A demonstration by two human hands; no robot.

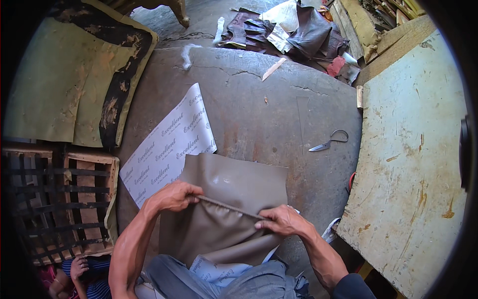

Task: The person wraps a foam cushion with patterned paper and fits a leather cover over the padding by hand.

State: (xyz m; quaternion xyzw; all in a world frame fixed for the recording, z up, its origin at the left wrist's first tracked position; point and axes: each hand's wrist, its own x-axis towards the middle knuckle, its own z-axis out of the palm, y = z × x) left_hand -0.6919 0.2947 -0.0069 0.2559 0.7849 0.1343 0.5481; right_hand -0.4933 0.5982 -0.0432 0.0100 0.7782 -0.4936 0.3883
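A brown leatherette sheet [239,179] with a pale printed backing lies over my lap and the floor in front of me. My left hand [178,196] pinches one end of a narrow folded ridge [224,205] across its middle. At the other end my right hand [284,220] grips the same ridge between thumb and fingers. The ridge is pulled taut between the two hands, and the leatherette below it wrinkles. Under the left part of the sheet lies a larger white piece with grey printed lettering [169,142], one corner pointing away from me.
Scissors [328,143] lie on the concrete floor to the right. A worn pale board [403,164] stands at far right. Leather scraps [303,32] are heaped at the back. To the left are a green upholstered panel [45,84] and a webbed wooden frame [89,159]; another person's hand [78,267] shows below.
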